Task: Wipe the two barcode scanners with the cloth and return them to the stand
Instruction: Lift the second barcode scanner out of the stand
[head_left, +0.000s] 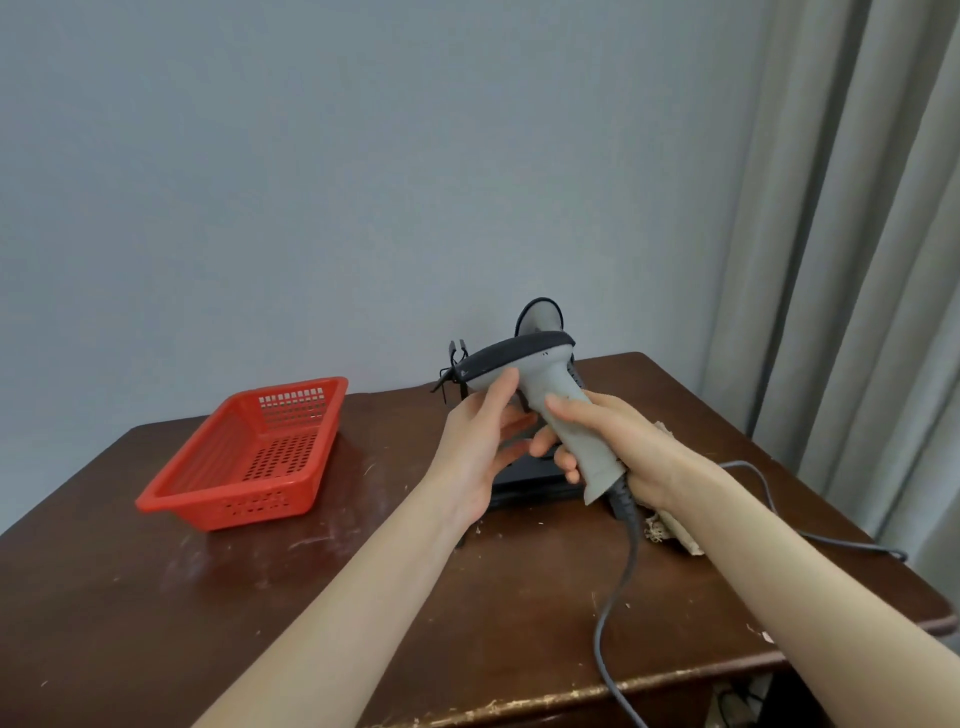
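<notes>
One scanner in our hands, the other on the stand

Just right of the frame's centre, our right hand (618, 447) is wrapped around the grey handle of a barcode scanner (540, 395), its cable (618, 587) trailing toward the bottom edge. Our left hand (483, 441) is loosely open, with only the thumb touching the scanner's head. The second scanner (540, 314) sits behind it on the black stand (524, 483). The cloth (670, 530) lies on the table (363, 597), mostly hidden under our right wrist, so we judge that no wiping is under way; whether either scanner is already clean, we cannot tell. The held scanner at least is yet to be returned. A red basket (249, 457) stands at middle left. We can read no brand or label.
</notes>
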